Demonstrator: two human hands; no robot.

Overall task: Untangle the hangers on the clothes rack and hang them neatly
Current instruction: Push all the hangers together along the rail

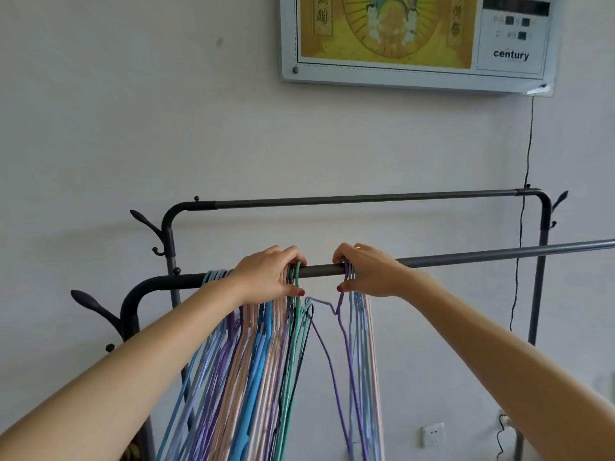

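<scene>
hangers all hang on the near rail of the clothes rack, in two bunches w/ a bare stretch of rail between. big bunch on the left, blue, lilac, pink, teal wires packed tight; small bunch just right of it, only a few. one purple hanger sits crooked in the gap, its bent neck crossing between the bunches, so prob still snagged.

left hand is curled over the rail, thumb under, fingers wrapped round the hooks at the right end of the big bunch. right hand does the same on the hooks of the small bunch, thumb pinching from below. both grips clamped on hooks, not loose.

progress, my guess: well along. most look sorted and parallel; left to do is freeing that purple one and closing up or evening the spacing.

far rail carries nothing. on the wall a framed panel reads "century"; other characters there too blurred to read. wall socket low right.
</scene>
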